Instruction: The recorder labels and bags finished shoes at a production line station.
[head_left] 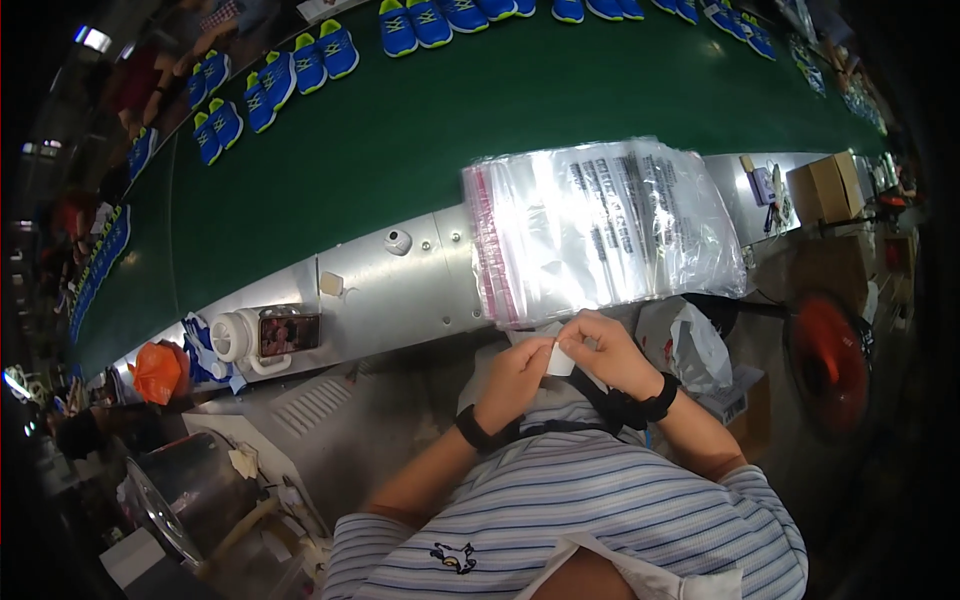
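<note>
Close in front of my body, my left hand (pixel 517 375) and my right hand (pixel 606 352) meet with fingertips pinched together. Between them is a small white piece of paper or label (pixel 560 362), which hangs below the fingertips; its other side is hidden by the fingers. Just beyond the hands, on the metal ledge of the bench, lies a stack of clear plastic bags (pixel 600 225) with dark print and a pink strip along the left edge. Both wrists wear black bands.
Pairs of blue shoes (pixel 325 55) line the far side of the green belt (pixel 380 150). On the ledge are a white jug (pixel 235 335), a phone (pixel 290 332) and a small white bottle (pixel 397 241). A cardboard box (pixel 826 188) stands right, above a red round fan-like object (pixel 828 362).
</note>
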